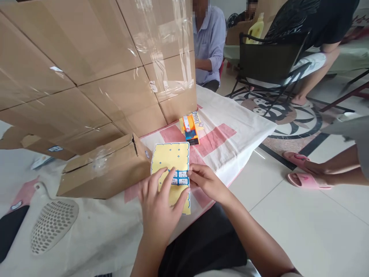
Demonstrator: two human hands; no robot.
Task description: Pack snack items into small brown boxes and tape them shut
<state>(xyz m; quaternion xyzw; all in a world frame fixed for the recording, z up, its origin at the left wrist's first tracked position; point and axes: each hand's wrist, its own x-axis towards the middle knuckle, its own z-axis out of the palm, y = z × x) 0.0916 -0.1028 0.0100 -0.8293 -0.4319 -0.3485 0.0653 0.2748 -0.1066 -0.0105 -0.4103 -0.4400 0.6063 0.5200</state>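
A flat yellow card (172,158) with a blue dotted border lies on the white and pink cloth (230,134) in front of me. My left hand (158,206) rests palm down on the card's near half, index finger by a small blue label strip (179,178). My right hand (206,182) touches the card's right edge, fingertips pinching at that strip. Beyond the card sits a small orange and blue folded box (191,130) on another yellow card.
A small brown carton (106,171) lies just left of the card, before a tall wall of taped cartons (95,65). A grey perforated scoop (52,223) lies at left. Other people sit behind; a person's feet in pink slippers (305,171) are on the tiled floor at right.
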